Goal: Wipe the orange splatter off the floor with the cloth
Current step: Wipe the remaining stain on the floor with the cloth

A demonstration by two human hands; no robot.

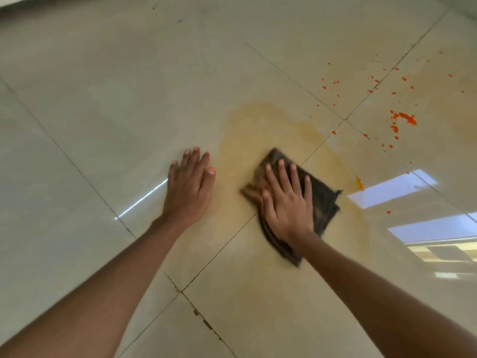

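the left hand (188, 187) lies flat on the tiled floor (90, 112), fingers straight and spread. its grip is apart and holds nothing, and it looks to be propping the person's weight.

just to its right begins a pale yellow-orange smear (258, 125) that spreads over the crossing of the tile joints. it reads as thinned-out residue, so the wiping step seems to be under way and only partly done.

on that smear sits the dark folded cloth (322, 200), with an orange-brown stain on its left edge. the right hand (286, 202) presses down on it with straight fingers. its grip is apart, not curled round the fabric, and the palm pins the cloth to the floor. the cloth's edges are blurred, which suggests mid-stroke.

further right a small orange blob (359, 183) sits at the rim of the smear. up and right of it, well apart from the cloth, lies the bright orange splatter (404, 117), a thick patch with scattered drops around it, untouched.

the next move likely calls for pushing the cloth up and right over those drops, perhaps on a cleaner fold, then going over the film again.

no container is in view.
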